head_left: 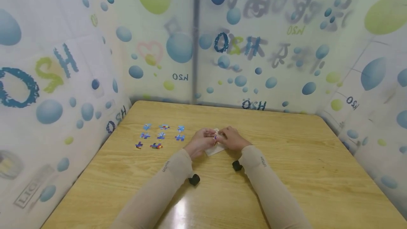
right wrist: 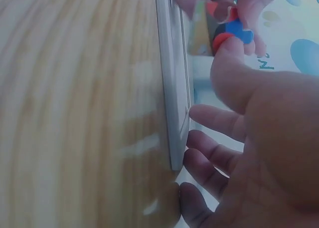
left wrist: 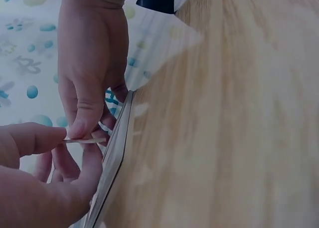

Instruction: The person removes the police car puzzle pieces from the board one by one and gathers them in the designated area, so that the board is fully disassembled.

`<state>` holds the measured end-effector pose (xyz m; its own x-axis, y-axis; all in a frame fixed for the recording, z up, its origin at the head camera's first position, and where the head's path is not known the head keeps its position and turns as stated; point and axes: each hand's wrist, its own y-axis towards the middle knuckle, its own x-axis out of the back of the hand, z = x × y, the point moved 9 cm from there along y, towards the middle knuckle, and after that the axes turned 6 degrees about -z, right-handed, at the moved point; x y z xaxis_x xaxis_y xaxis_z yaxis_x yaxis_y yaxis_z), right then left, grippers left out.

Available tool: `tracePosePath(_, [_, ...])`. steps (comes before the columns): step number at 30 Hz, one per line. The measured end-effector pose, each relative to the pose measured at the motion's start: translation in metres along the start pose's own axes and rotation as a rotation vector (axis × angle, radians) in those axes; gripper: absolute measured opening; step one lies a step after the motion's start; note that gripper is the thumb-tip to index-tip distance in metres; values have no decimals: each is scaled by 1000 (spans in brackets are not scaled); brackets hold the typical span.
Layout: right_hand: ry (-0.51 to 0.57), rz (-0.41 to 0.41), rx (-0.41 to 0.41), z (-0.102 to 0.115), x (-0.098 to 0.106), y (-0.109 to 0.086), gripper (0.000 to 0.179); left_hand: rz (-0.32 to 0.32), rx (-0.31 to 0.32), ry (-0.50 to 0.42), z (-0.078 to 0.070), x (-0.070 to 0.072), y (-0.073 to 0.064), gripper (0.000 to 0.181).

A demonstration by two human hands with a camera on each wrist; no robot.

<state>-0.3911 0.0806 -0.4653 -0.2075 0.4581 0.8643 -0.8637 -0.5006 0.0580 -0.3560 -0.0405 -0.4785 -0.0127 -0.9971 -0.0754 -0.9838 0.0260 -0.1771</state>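
Observation:
Both hands meet over a pale flat board (head_left: 213, 151) on the table. Between them is a small jigsaw piece (right wrist: 239, 32), blue and red, seen edge-on as a thin strip in the left wrist view. My left hand (head_left: 201, 141) pinches it between thumb and a finger. My right hand (head_left: 234, 139) has its thumb on the same piece, pinching it from the other side. In the right wrist view, the lower fingers of that hand spread beside the board's edge. The hands cover much of the board.
Several loose jigsaw pieces (head_left: 161, 136), mostly blue, lie in rows on the wooden table (head_left: 302, 172) to the left of the hands. Printed curtains (head_left: 181, 87) with dots and letters stand around the table's back and sides. Dark wrist blocks (head_left: 194, 180) hang under the sleeves.

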Motion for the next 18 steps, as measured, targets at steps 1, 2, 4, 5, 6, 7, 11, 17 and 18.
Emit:
tracePosePath(1, [-2, 3, -5, 0, 0, 0, 47, 6, -2, 5, 0, 1, 0, 44])
tracePosePath(2, [-3, 4, -10, 0, 0, 0, 47, 8, -1, 7, -1, 3, -1, 45])
tracePosePath(4, [-2, 7, -19, 0, 1, -1, 47, 11, -4, 7, -1, 6, -1, 44])
tracePosePath(5, [-2, 9, -18, 1, 1, -2, 47, 11, -4, 8, -1, 7, -1, 42])
tracePosePath(6, [-3, 9, -18, 1, 1, -2, 48, 11, -3, 6, -1, 9, -2, 40])
tracePosePath(7, [-1, 7, -17, 1, 1, -3, 48, 9, 0, 10, 0, 10, -2, 38])
tracePosePath(11, [0, 5, -10, 0, 1, -3, 47, -14, 20, 10, 2, 15, -2, 35])
tracePosePath(17, [4, 9, -20, -5, -1, 0, 46, -33, 41, -7, 1, 19, -4, 38])
tracePosePath(18, [4, 9, -22, -5, -1, 1, 46, -35, 40, -11, 1, 20, -4, 38])
